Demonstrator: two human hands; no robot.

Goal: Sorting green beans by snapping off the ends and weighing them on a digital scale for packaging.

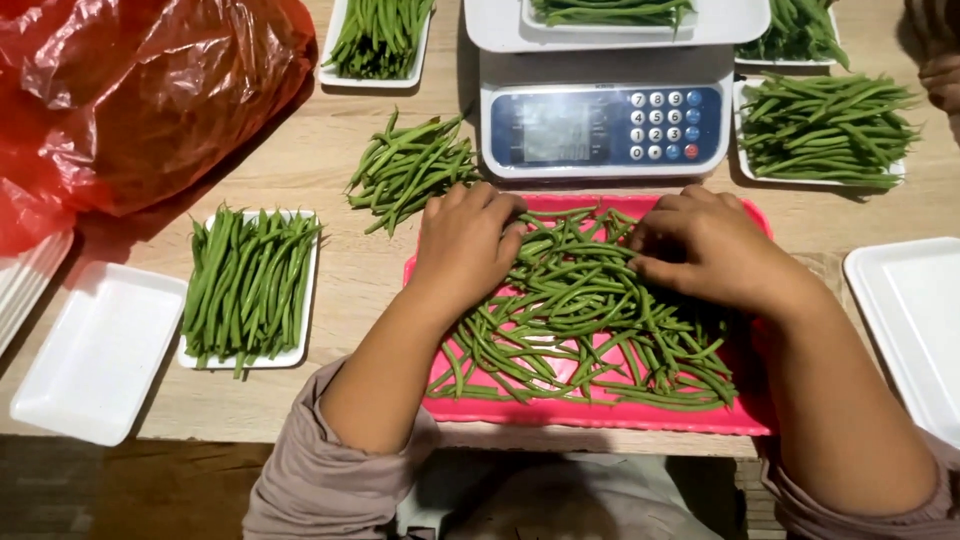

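Note:
A pink tray [600, 415] lies at the table's near edge, covered with a loose heap of green beans [585, 320]. My left hand [467, 243] rests palm down on the heap's far left side, fingers curled over some beans. On the far right side of the heap, my right hand [700, 245] presses down with its fingertips gathered around a few beans. Both forearms reach in from below in rolled grey sleeves.
A weighing scale [605, 125] with a keypad stands behind the tray, a white tray of beans on top. Loose beans [410, 170] lie left of it. White foam trays hold beans [250, 285], [825, 130]; empty ones [95, 350], [915, 320]. A red plastic bag [140, 90] sits far left.

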